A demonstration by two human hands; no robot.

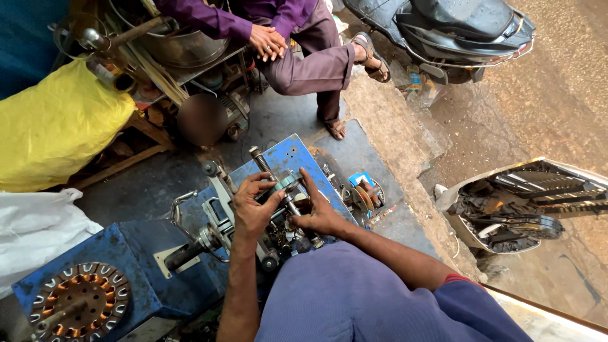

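1. While the person bends over the blue-painted metal winding machine [297, 158], the left hand [252, 209] sits on its middle, fingers [261, 183] curled and pinched with the thumb on a small grey metal plate piece [286, 183] mounted on the machine's shaft.
2. Just across that piece, the right hand [320, 215] rests with its forefinger stretched straight up along the grey piece and touching it; the other fingers are folded down together near a steel rod [294, 209], and whether they clamp it cannot be told.
3. Beyond the fingertips, a threaded steel spindle [258, 158] sticks up from the blue plate.
4. Below the left wrist lies a round stator core with copper windings [79, 304] on a blue metal box [126, 253].
5. Right of the right-hand fingers stand small discs and a blue packet [362, 190].
6. Far past both hands, another person in purple sleeves sits with clasped hands [267, 41], beside a yellow sack [57, 126] and a dark scooter [456, 31].
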